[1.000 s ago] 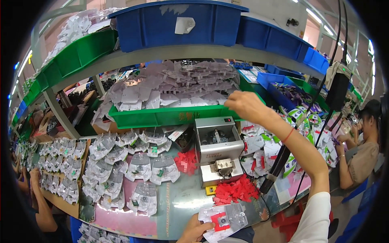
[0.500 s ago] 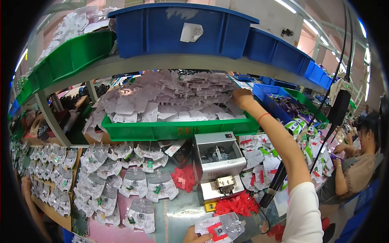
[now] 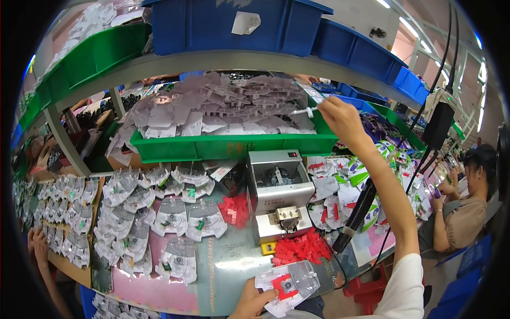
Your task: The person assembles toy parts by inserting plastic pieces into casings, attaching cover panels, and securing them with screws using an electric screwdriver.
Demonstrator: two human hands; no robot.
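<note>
Near the lower edge, my left hand [image 3: 252, 301] grips a white and clear plastic casing [image 3: 303, 277] by its left side, thumb at a red piece [image 3: 286, 286] lying on it. My right hand [image 3: 342, 121] is raised at the right end of the green bin [image 3: 212, 147], its fingers pinched on a thin white plastic part [image 3: 304, 111] seen edge-on. That part is clear of the heap of flat translucent plastic pieces [image 3: 223, 109] in the bin.
A metal screw-feeding machine [image 3: 281, 186] stands mid-bench, with red pieces [image 3: 303, 249] before it. Finished-looking casings [image 3: 125, 212] crowd the left. A black tool [image 3: 355, 220] hangs at right, near a seated person [image 3: 462, 212]. Blue bins [image 3: 228, 32] sit on the shelf above.
My right hand has drawn back from the heap, bringing out a white plastic part. The casing in my left hand now shows more fully. The whole view has shifted slightly.
</note>
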